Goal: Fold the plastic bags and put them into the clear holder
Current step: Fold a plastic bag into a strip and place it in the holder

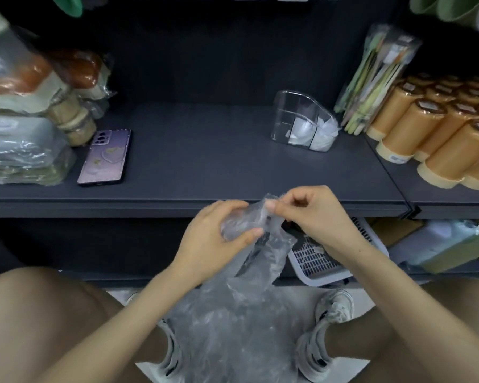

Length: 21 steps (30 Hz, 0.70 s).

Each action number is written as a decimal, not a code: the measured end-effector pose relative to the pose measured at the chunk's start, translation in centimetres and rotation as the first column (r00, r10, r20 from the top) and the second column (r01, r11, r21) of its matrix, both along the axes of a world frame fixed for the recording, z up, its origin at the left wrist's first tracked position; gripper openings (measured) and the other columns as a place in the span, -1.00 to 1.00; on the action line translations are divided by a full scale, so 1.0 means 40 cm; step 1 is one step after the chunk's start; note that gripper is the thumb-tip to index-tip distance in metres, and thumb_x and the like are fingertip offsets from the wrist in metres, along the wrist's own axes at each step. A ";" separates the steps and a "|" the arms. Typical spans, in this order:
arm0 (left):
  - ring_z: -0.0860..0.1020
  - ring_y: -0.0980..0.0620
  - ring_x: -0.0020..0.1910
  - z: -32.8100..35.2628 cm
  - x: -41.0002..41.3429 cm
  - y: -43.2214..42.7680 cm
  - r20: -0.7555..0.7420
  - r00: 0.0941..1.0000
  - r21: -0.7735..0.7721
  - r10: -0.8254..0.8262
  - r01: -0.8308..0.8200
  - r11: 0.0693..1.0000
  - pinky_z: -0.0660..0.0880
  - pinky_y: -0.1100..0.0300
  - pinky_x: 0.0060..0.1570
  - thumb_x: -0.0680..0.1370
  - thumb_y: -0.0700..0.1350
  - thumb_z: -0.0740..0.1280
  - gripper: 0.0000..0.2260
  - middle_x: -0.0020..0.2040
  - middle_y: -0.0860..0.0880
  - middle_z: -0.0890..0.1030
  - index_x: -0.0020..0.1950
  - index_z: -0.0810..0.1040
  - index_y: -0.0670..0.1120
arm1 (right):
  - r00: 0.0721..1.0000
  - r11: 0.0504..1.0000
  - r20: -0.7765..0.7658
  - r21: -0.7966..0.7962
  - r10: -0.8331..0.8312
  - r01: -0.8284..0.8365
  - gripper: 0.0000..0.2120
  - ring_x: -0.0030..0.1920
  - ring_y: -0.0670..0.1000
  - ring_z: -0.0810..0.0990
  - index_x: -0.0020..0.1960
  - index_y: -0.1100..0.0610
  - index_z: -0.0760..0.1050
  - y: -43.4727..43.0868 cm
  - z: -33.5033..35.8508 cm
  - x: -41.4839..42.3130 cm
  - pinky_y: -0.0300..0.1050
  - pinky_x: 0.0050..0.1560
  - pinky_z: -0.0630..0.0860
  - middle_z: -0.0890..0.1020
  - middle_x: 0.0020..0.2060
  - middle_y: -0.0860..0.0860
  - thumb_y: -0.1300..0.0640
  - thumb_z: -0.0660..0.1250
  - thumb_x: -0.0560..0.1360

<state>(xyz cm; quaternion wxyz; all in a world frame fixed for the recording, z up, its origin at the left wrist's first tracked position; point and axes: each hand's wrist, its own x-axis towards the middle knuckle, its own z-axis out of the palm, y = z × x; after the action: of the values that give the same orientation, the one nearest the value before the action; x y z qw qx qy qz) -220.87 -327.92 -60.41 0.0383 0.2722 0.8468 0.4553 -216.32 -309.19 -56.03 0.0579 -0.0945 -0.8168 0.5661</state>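
Note:
A crumpled clear plastic bag [241, 308] hangs from both hands in front of the dark shelf's edge and drapes down between my knees. My left hand [210, 239] grips its bunched upper part, thumb and fingers curled round it. My right hand [313, 214] pinches the bag's top edge between thumb and forefinger. The clear holder [296, 111] stands on the shelf, back right of my hands, with folded white bags [324, 134] inside its compartments.
A purple phone [105, 158] lies on the dark shelf [205, 150] at the left, beside wrapped packages [20, 145]. Orange cylinders [440, 134] and packed utensils [376, 81] crowd the right. A white perforated basket [315, 258] sits on the lower shelf.

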 end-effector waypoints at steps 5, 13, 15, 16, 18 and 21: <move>0.60 0.25 -0.14 0.050 -0.015 0.012 0.184 0.983 0.226 -0.006 -0.037 0.973 0.51 0.34 -0.11 0.49 -0.11 0.44 -0.90 -0.14 0.19 0.65 -0.02 0.62 0.01 | 0.998 0.999 -0.061 -0.038 -0.025 0.023 -0.66 -0.34 -0.06 0.45 -0.32 0.26 0.58 0.026 0.047 -0.020 -0.23 -0.23 0.41 0.54 -0.39 0.13 -0.02 0.47 0.40; 0.49 0.10 -0.39 0.107 -0.084 0.007 0.393 0.909 0.413 -0.138 -0.041 0.910 0.35 0.29 -0.45 0.49 -0.17 0.40 -0.91 -0.36 -0.01 0.57 -0.05 0.63 -0.16 | 0.989 0.989 -0.010 -0.029 0.147 -0.148 -0.80 -0.18 -0.05 0.62 -0.34 0.02 0.56 0.081 0.089 -0.025 -0.15 -0.03 0.47 0.67 -0.24 -0.01 -0.08 0.43 0.35; 0.52 0.10 -0.35 0.116 -0.113 -0.002 0.457 0.869 0.440 -0.190 -0.035 0.898 0.40 0.30 -0.40 0.42 -0.13 0.45 -0.82 -0.31 -0.03 0.59 -0.01 0.62 -0.14 | 0.995 0.995 -0.034 0.036 0.098 -0.096 -0.76 -0.39 -0.07 0.56 -0.29 0.14 0.52 0.075 0.088 -0.033 -0.23 -0.22 0.46 0.61 -0.46 0.02 0.01 0.44 0.42; 0.55 0.09 -0.31 0.121 -0.128 -0.007 0.490 0.848 0.459 -0.202 -0.054 0.887 0.42 0.30 -0.36 0.40 -0.13 0.50 -0.77 -0.25 -0.05 0.61 0.02 0.62 -0.13 | 0.997 0.996 -0.067 0.084 0.046 -0.041 -0.75 -0.47 -0.11 0.52 -0.28 0.18 0.51 0.071 0.088 -0.039 -0.27 -0.29 0.45 0.58 -0.52 -0.01 0.05 0.45 0.44; 0.60 0.09 -0.14 0.125 -0.161 -0.020 0.486 0.861 0.452 -0.148 -0.102 0.886 0.47 0.29 -0.21 0.36 -0.09 0.48 -0.70 -0.09 -0.04 0.65 0.07 0.61 -0.07 | 0.988 0.984 -0.141 0.154 -0.063 0.085 -0.75 -0.54 -0.18 0.46 -0.28 0.21 0.51 0.066 0.094 -0.054 -0.32 -0.39 0.40 0.55 -0.56 -0.08 0.08 0.45 0.45; 0.55 0.14 0.11 0.137 -0.159 -0.025 0.246 0.968 0.307 0.045 -0.122 0.944 0.46 0.24 0.07 0.31 0.17 0.44 -0.60 0.09 0.11 0.60 0.09 0.58 0.10 | 0.965 0.966 -0.195 0.156 -0.175 0.206 -0.73 -0.55 -0.20 0.44 -0.30 0.19 0.49 0.059 0.107 -0.087 -0.32 -0.42 0.41 0.53 -0.56 -0.14 0.06 0.44 0.47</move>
<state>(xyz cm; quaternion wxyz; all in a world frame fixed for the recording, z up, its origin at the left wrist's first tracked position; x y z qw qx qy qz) -227.24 -328.93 -54.92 0.0743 0.1823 0.7621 0.6168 -219.79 -306.82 -51.73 0.1937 -0.1160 -0.8420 0.4900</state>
